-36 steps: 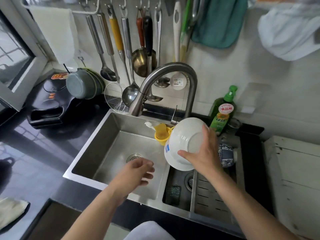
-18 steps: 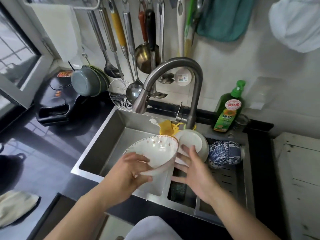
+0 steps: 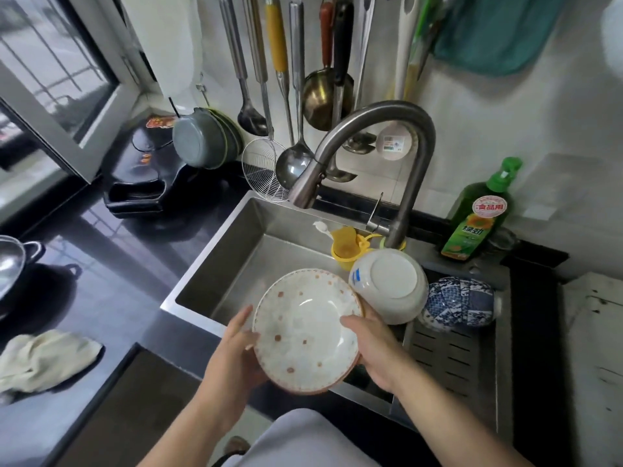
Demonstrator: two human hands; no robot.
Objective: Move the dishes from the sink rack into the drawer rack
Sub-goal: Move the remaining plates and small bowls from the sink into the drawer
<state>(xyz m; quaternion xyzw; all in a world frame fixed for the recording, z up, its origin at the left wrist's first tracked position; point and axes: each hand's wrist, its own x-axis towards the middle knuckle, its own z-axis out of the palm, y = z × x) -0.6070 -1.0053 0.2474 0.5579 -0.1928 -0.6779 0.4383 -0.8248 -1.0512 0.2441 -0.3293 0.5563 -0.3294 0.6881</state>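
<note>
steel sink (image 3: 215,264) beyond the grip, slotted sink rack (image 3: 451,352) right of it. spotted bowl (image 3: 305,332) held over the sink's front edge, tilted open-side up: left hand (image 3: 236,358) cupping under the near-left rim, right hand (image 3: 371,345) curled round the right rim. white bowl (image 3: 387,284) and blue patterned bowl (image 3: 458,303) upturned beyond-right, waiting. carry step, probably; next: lowering toward a drawer rack not in view.

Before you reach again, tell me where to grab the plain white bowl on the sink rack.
Grip the white bowl by its lower rim, coming from the front. It leans bottom-out toward you, against the blue patterned bowl behind, so only the near rim edge looks free.
</note>
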